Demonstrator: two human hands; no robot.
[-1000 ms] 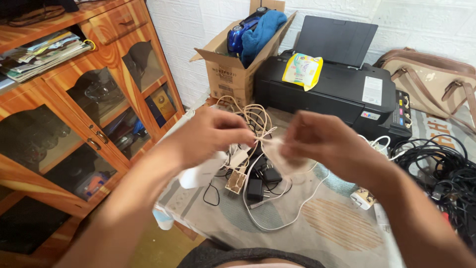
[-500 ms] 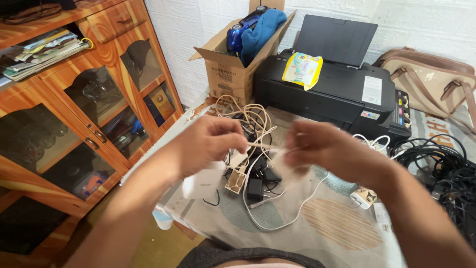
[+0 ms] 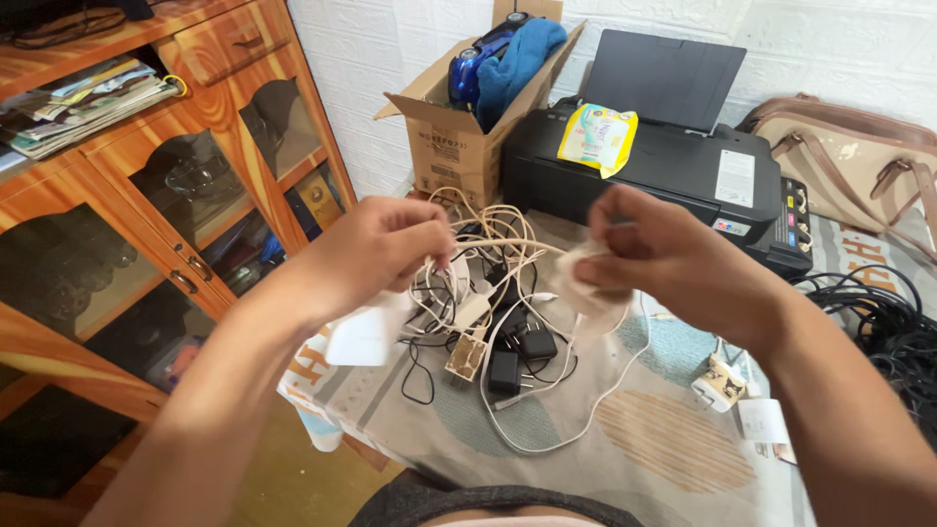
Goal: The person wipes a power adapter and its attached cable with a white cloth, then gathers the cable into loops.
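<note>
A thin cream-white cable (image 3: 508,246) runs taut between both hands, held up over the middle of the surface (image 3: 547,439), which is covered by a pale patterned cloth. The right hand (image 3: 649,256) has its fingers closed around a small wound bundle of that cable, while the left hand (image 3: 386,249) pinches the free length with closed fingers; a white rectangular adapter block (image 3: 363,337) hangs just below the left hand. Judging from this, part of the cable is already gathered into the bundle, yet a long loop trails down onto the cloth and off toward the near edge, so the winding looks roughly midway. Beneath the hands lies a tangle of black plug adapters and white leads (image 3: 498,337), not yet sorted. A heap of black cables (image 3: 893,332) sits at the right edge. Behind stand a black printer (image 3: 664,171), an open cardboard box (image 3: 459,137), and a tan handbag (image 3: 849,156); a wooden glass-fronted cabinet (image 3: 166,215) stands to the left.
</note>
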